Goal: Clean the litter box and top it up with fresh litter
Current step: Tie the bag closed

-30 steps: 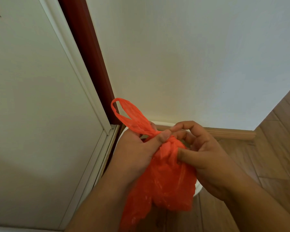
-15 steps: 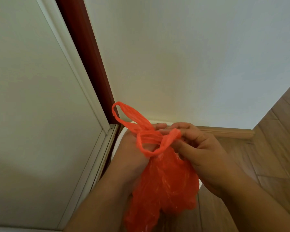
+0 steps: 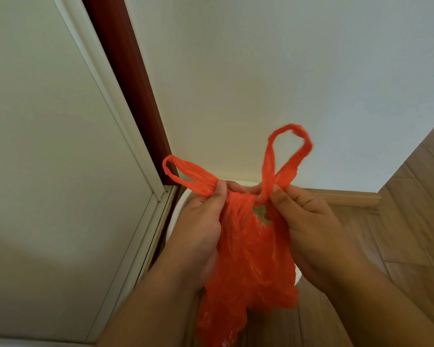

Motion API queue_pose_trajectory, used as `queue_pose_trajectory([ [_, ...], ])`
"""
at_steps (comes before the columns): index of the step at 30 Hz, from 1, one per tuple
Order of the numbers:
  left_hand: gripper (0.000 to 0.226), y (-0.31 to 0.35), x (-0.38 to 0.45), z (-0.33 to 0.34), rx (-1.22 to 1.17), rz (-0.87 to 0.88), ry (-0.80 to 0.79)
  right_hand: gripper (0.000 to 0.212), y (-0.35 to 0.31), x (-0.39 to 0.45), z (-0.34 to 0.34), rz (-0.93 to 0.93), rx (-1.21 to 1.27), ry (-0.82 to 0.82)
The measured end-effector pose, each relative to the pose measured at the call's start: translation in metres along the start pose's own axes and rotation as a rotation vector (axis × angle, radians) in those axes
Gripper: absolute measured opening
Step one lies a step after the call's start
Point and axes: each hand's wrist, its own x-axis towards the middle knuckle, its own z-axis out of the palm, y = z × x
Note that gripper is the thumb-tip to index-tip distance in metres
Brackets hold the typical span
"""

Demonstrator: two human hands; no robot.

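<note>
**Knot half drawn, loops pulled apart**

Corner of a room: pale wall (image 3: 261,71) far, white door (image 3: 48,146) with a dark red frame (image 3: 125,83) left, wood floor (image 3: 416,221) right. Low in the corner, mostly hidden behind the hands, a white rim (image 3: 179,204), perhaps the litter box; cannot tell.

Held mid-air at centre, between the two hands: orange bag (image 3: 248,266), body hanging down and near. Left hand (image 3: 198,226) pinches one handle loop (image 3: 186,175) at its base, thumb and fingertips clamped on the plastic; loop lies out to the left, long axis nearly level. Right hand (image 3: 308,221) pinches the other loop (image 3: 286,156) the same way; that loop stands up and far, long axis nearly upright. Crossing of the two handles sits just between the fingertips, equally near both hands, a small gap open below it.

Probably tying the bag shut: tightening calls for a pull outward, left and right, away from the crossing.

Against half a second ago: hands then close together, one handle wrapped over the left fingers; now hands spread, second loop drawn through and standing free.
</note>
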Motion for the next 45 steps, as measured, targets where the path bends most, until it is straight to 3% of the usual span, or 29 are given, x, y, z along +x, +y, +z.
queue_pose_trajectory([
  [5, 0.038, -0.005, 0.005, -0.002, -0.024, -0.002, 0.053, 0.045, -0.003, -0.001, 0.003, 0.089, 0.201, 0.061],
  [13, 0.033, 0.0, 0.013, -0.011, -0.29, -0.043, 0.2, 0.028, 0.002, 0.013, -0.013, 0.083, 0.457, 0.215],
  [22, 0.035, 0.007, 0.027, -0.038, -0.259, -0.022, 0.338, 0.027, -0.002, 0.019, -0.042, 0.198, 0.202, 0.344],
  [27, 0.032, -0.001, 0.023, -0.03, -0.166, -0.022, 0.289, 0.028, 0.001, 0.021, -0.045, 0.144, 0.354, 0.391],
  [31, 0.024, 0.001, 0.013, -0.02, -0.334, -0.03, 0.172, 0.031, 0.003, 0.014, -0.037, 0.171, 0.544, 0.287],
  [37, 0.021, 0.003, 0.01, -0.013, -0.499, 0.094, 0.198, 0.024, 0.016, 0.0, -0.013, 0.32, 0.259, 0.026],
  [40, 0.024, 0.008, 0.006, -0.01, -0.462, 0.157, 0.173, 0.025, 0.014, 0.001, -0.014, 0.344, 0.297, 0.056],
  [45, 0.034, 0.007, -0.002, -0.007, -0.143, 0.236, 0.128, 0.018, 0.014, 0.004, -0.011, 0.224, 0.313, 0.141],
])
